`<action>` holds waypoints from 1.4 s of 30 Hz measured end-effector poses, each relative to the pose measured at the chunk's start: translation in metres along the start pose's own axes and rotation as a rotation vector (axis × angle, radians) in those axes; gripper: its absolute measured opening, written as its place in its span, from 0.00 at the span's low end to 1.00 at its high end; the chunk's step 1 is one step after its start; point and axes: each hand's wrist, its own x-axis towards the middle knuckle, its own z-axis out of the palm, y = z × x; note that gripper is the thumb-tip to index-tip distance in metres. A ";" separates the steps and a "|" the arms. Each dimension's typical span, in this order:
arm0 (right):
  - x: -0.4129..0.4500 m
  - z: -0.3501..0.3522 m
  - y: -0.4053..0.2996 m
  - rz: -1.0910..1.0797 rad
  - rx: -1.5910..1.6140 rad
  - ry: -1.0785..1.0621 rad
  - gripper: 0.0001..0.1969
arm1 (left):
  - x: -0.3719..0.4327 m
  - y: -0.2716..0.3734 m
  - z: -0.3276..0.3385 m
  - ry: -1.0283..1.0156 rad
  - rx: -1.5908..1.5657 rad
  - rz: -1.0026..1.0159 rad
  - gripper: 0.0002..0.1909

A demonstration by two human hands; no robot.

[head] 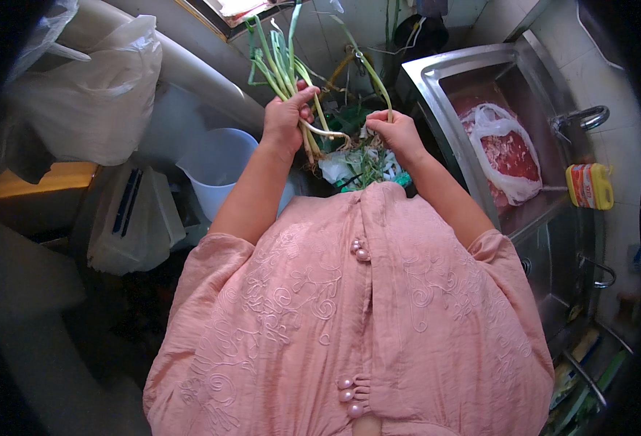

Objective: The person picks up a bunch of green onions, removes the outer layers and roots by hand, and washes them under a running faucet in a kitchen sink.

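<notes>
My left hand [289, 116] is closed around a bunch of green onions [282, 60]; their green leaves point up and their roots hang down. One white stalk from the bunch bends across towards my right hand. My right hand [394, 132] pinches a single green stalk [377, 82] near its lower end, and the stalk leans up and to the left. Just below both hands, a green bag [348, 182] holds vegetable scraps [372, 163] and crumpled clear plastic.
Right of me is a steel sink [508, 52] with raw meat [508, 158] in a white plastic bag, beneath a faucet [582, 117]. A yellow bottle [589, 186] stands beyond its edge. On the left are a white bucket [219, 163] and a hanging plastic bag [91, 92].
</notes>
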 end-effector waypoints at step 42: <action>-0.035 0.020 -0.014 -0.532 -0.885 0.019 0.12 | -0.004 -0.009 0.010 0.023 0.035 0.067 0.10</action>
